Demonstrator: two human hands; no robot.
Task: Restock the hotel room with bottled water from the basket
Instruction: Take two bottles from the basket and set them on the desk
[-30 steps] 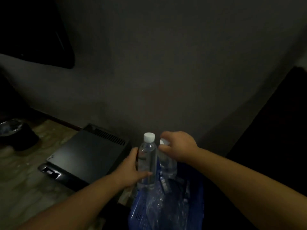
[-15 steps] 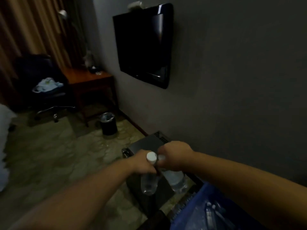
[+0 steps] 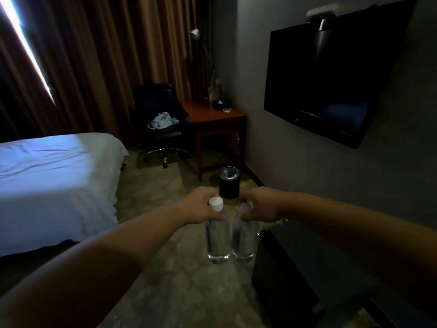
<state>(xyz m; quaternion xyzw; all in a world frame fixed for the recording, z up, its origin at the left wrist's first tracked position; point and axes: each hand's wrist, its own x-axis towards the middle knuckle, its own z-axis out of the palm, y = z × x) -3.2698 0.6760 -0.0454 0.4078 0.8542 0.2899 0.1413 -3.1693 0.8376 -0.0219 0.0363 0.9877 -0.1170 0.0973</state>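
Two clear water bottles hang side by side in front of me, above the floor. My left hand [image 3: 199,205] grips the neck of the left bottle [image 3: 217,240], whose white cap shows beside my fingers. My right hand [image 3: 259,204] holds the right bottle [image 3: 243,240] by its top, and the cap is mostly covered by my fingers. Both bottles hang upright and nearly touch. The basket is out of view.
A black cabinet [image 3: 307,268] stands low at the right by the wall. A black waste bin [image 3: 229,184] sits ahead on the floor, in front of a wooden desk [image 3: 212,119] and an office chair [image 3: 163,119]. A white bed [image 3: 52,185] fills the left. A TV [image 3: 331,76] hangs on the wall.
My view has swung left, away from the blue basket and into the room. Both hands have lifted the bottles out and now carry them by their tops, slightly apart.
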